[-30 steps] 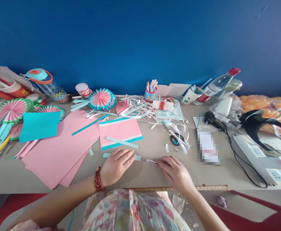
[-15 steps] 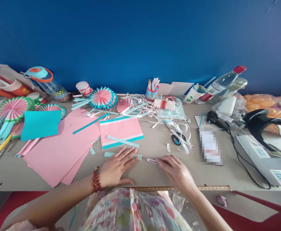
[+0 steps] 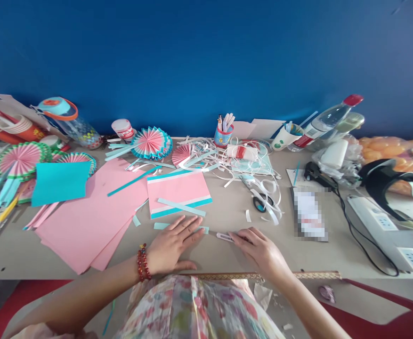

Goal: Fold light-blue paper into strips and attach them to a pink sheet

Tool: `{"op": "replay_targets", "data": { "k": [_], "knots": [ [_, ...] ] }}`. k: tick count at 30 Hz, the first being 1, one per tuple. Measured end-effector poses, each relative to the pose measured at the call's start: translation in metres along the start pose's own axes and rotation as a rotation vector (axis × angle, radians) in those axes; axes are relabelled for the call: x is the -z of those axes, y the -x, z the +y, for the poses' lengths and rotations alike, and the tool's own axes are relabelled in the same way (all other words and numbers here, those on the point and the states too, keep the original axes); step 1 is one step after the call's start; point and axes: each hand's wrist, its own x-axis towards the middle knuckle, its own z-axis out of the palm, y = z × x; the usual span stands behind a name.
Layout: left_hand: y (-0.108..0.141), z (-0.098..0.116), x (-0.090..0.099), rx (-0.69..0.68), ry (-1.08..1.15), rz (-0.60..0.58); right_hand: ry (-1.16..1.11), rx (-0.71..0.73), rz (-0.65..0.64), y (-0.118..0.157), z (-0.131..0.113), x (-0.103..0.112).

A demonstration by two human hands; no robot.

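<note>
My left hand [image 3: 173, 247] lies flat with fingers spread, pressing a pale blue paper strip [image 3: 161, 226] onto the table; the strip's middle is hidden under the fingers. In my right hand [image 3: 259, 249] is a slim utility knife [image 3: 224, 237], its blade end pointing left toward the strip's right end. Whether the blade touches the paper is too small to tell. Just beyond my left fingers, a second pale strip [image 3: 181, 207] lies slanted across a pink sheet with blue and white bands [image 3: 178, 188].
Large pink sheets [image 3: 89, 221] and a teal sheet [image 3: 61, 183] lie at left, near folded paper rosettes [image 3: 151, 142]. Scissors [image 3: 263, 203] rest among tangled white strips. A phone [image 3: 310, 214], a power strip [image 3: 383, 223] and a plastic bottle [image 3: 328, 122] are at right.
</note>
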Motion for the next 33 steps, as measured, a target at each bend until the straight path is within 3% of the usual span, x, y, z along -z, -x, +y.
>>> {"op": "replay_targets", "data": {
  "k": [21, 33],
  "knots": [
    [0.000, 0.000, -0.002, 0.005, 0.019, 0.040, -0.014, -0.031, 0.039, 0.000, -0.014, -0.004],
    [0.000, 0.000, 0.000, 0.006, 0.021, 0.040, -0.033, -0.091, 0.070, 0.000, -0.028, -0.017]
  ]
}}
